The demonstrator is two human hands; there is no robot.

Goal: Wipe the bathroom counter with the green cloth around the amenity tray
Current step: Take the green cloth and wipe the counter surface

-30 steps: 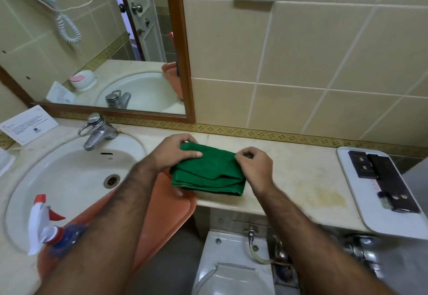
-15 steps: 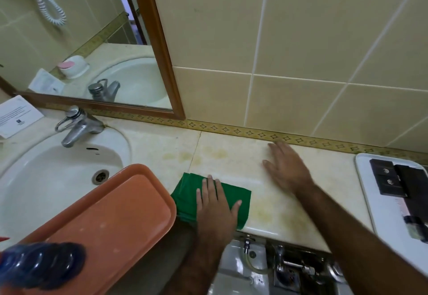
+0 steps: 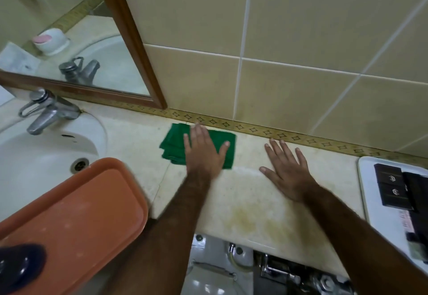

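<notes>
Left hand point(image 3: 203, 153) has pushed the cloth point(image 3: 176, 146) from counter point(image 3: 245, 216) front edge to the back wall, palm flat, fingers spread. Right hand point(image 3: 287, 172) flat, open, bracing; wiping underway, strip by tray point(image 3: 366, 190) untouched

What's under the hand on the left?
The folded green cloth lies under the left hand, flat on the counter near the wall. The cloth's middle is covered by the hand, so it can't be seen.
</notes>
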